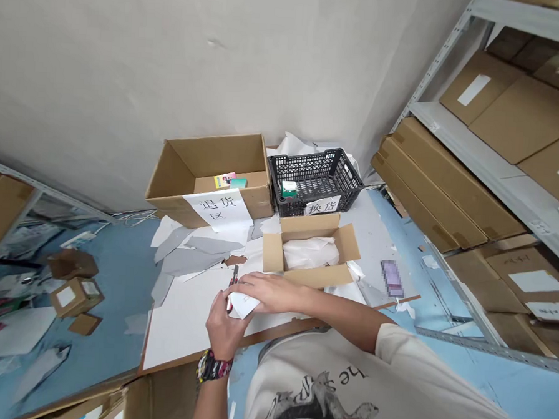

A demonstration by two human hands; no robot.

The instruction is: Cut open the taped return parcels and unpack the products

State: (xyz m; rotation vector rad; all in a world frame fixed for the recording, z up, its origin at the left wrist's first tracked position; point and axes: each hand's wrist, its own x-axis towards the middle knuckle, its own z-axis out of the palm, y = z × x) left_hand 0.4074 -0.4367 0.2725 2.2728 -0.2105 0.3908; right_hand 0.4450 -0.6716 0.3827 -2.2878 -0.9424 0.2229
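Observation:
Both hands are closed around a small white item [243, 304], which looks like a little box or folded paper with faint print on it. My left hand [224, 325], with a watch at the wrist, grips it from the left. My right hand [268, 291] reaches across from the right, its fingers over the top of the item. A red and black box cutter [234, 276] shows beside the fingers; whether a hand touches it I cannot tell. Just beyond my right hand is an open cardboard box [273, 253] with white wrapping [311, 252] inside.
At the back of the table [174, 335] stand a large open carton [168, 191] and a black plastic crate [350, 191], each holding small boxes. Torn grey paper [190, 261] lies at the left. Shelves of cartons [509, 115] rise on the right.

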